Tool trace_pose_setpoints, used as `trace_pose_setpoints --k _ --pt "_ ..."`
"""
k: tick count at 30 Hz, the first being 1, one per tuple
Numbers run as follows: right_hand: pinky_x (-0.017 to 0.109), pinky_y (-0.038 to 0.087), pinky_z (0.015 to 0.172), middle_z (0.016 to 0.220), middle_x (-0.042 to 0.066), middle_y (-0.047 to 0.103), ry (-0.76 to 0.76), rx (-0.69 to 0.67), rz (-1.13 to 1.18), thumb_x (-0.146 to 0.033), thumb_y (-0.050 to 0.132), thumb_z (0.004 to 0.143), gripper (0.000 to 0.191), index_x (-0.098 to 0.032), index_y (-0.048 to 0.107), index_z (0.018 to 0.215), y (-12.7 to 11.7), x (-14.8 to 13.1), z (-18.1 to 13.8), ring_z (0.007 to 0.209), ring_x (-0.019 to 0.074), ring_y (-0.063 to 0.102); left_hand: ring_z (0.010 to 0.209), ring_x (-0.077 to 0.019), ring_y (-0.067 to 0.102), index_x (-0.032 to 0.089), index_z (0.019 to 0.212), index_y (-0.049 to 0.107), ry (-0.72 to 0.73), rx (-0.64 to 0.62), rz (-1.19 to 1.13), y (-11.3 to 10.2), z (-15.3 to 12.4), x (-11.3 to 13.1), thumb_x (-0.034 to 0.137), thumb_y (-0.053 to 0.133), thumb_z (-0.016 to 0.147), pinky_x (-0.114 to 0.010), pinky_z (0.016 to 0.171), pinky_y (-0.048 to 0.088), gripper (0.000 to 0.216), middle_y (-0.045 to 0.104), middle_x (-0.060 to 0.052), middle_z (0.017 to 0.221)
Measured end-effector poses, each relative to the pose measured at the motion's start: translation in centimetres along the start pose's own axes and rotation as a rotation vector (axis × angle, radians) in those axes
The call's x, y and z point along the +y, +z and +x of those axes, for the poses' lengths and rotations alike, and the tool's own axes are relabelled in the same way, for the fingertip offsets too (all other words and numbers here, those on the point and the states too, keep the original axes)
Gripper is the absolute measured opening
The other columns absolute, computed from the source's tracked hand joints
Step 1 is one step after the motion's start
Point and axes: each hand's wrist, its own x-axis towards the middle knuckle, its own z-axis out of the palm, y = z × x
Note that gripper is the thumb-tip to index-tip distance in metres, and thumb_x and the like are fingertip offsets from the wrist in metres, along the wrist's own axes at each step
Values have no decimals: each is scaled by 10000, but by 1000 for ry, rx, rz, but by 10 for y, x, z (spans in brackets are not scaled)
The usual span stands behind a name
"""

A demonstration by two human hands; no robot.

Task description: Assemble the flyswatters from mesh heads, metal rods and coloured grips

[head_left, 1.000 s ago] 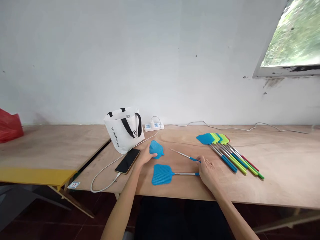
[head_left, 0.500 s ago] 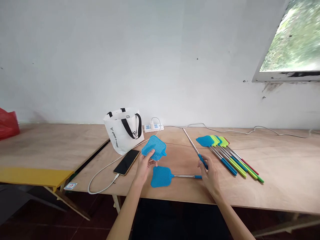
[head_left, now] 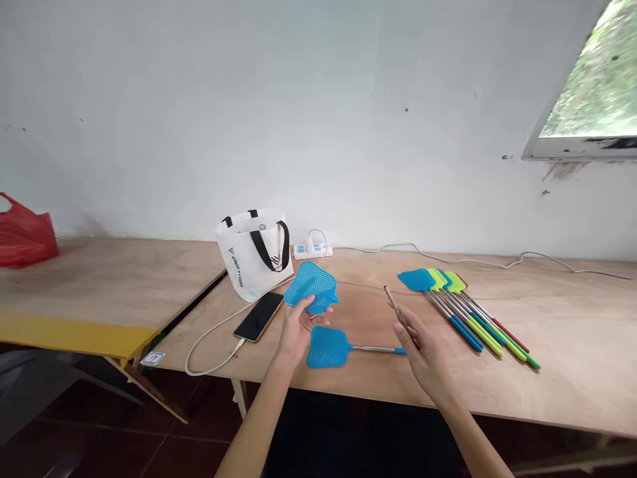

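My left hand [head_left: 296, 328] is closed on a loose blue fly swatter head [head_left: 309, 284], thumb on its mesh and its short neck pointing right. In my right hand [head_left: 423, 352] is a metal fly swatter rod [head_left: 392, 302], its bare end tilted up and left; the rod's lower part is hidden by the fingers. The two pieces are apart. Below them a blue fly swatter [head_left: 328, 347] lies flat on the table, its mesh head to the left and its grip end partly behind my right hand.
Several blue, yellow-green and red fly swatters [head_left: 462, 318] lie in an overlapping row on the right of the wooden table [head_left: 572, 318]. To the left are a phone [head_left: 259, 317] on a white cable, a white bag [head_left: 253, 259] and a power strip [head_left: 312, 248]. A red bag [head_left: 27, 236] sits far left.
My right hand's grip has shifted along the rod, whose visible part is now shorter and metal, with the blue grip no longer showing. The view has turned slightly left.
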Motion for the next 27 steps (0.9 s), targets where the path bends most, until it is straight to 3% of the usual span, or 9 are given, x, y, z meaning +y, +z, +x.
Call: trace_pose_setpoints --k 5,11,14,21,27 --pt "263 467 589 741 19 626 -39 -73 -101 -493 468 1012 366 -255 741 1065 -5 -12 -2 668 175 584 708 -216 735 144 877 692 28 21 -30 15 -9 -4 415 791 783 -272 541 584 303 750 -60 811" --pt "280 499 628 816 44 646 -114 -117 -130 -450 450 1029 373 -275 690 1254 -4 -19 -9 716 189 614 686 -197 727 140 798 688 24 44 -73 28 -21 -14 341 863 714 -268 573 612 279 743 -42 760" --pt "273 492 633 820 40 647 -128 -118 -151 -413 466 1033 340 -292 712 1234 -2 -21 -13 708 176 616 671 -192 725 141 811 684 -5 44 -95 32 -27 -18 323 873 706 -262 555 617 282 740 -36 757" --pt "250 439 563 785 39 627 -196 -116 -151 -369 463 1042 337 -254 710 1242 -2 -22 -13 639 153 567 711 -163 742 195 1127 662 0 61 -122 38 -34 -21 286 854 744 -239 572 629 438 759 -25 972" --pt "236 423 565 785 29 629 -219 -120 -202 -350 452 1050 318 -242 706 1207 -1 -24 -13 650 141 587 710 -180 737 192 1231 617 45 96 -88 37 -33 -21 307 866 736 -259 594 624 566 751 -29 909"
